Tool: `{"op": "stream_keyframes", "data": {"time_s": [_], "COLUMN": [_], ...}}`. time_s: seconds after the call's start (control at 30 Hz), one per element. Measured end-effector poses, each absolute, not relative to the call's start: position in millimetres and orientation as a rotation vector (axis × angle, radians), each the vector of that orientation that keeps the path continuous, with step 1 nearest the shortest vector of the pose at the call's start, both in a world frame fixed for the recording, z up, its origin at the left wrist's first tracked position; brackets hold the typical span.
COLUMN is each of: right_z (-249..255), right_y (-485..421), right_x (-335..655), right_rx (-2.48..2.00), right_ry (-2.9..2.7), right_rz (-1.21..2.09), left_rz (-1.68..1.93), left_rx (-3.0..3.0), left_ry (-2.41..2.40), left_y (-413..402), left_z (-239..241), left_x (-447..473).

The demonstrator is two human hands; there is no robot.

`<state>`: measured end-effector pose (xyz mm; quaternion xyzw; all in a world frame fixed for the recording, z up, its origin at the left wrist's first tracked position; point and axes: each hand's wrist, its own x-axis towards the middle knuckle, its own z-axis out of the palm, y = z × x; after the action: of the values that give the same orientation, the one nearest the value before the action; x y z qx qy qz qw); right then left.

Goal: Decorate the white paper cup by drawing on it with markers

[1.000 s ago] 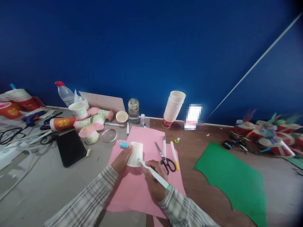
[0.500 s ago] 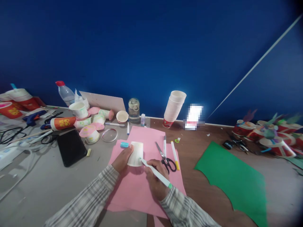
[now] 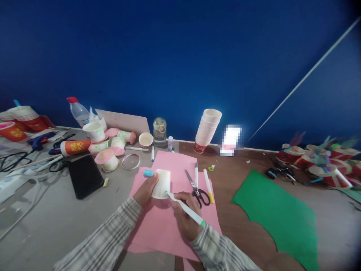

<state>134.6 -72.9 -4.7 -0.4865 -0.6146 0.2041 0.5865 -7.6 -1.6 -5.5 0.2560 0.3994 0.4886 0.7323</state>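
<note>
A white paper cup (image 3: 161, 182) is gripped by my left hand (image 3: 146, 191), its thumb along the cup's left side. My right hand (image 3: 187, 216) is closed round a white marker (image 3: 188, 211) with a green end. The marker's tip touches the cup's lower right, where a small green mark shows. Beneath both hands lie sheets of pink paper (image 3: 153, 233). A blue marker (image 3: 148, 173) lies on them just left of the cup. To the right of the cup are black-handled scissors (image 3: 194, 184), a grey-capped marker (image 3: 196, 175) and a yellow-capped marker (image 3: 208, 184).
Along the wall stand a stack of paper cups (image 3: 208, 128) and a glass jar (image 3: 160, 132). Pink-and-white cup pieces (image 3: 108, 160), a black phone (image 3: 85, 177) and a glue gun (image 3: 41, 140) lie left. Green paper (image 3: 279, 210) and decorated red cups (image 3: 324, 173) are right.
The marker tip has shifted very slightly left and down on the cup. Both hands keep their hold, and the other things stay where they were.
</note>
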Motion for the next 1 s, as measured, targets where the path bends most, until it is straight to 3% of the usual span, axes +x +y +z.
{"op": "stream_keyframes", "data": {"time_s": [1.0], "right_z": [-10.0], "right_y": [-72.0], "right_x": [127.9], "right_rx": [-1.111], "right_ry": [-1.378], "right_rz": [0.567], "left_rz": [1.054], "left_rx": [0.65], "left_ry": [0.889], "left_y": [-1.0], "left_z": [-5.9], "left_x": [-9.1]}}
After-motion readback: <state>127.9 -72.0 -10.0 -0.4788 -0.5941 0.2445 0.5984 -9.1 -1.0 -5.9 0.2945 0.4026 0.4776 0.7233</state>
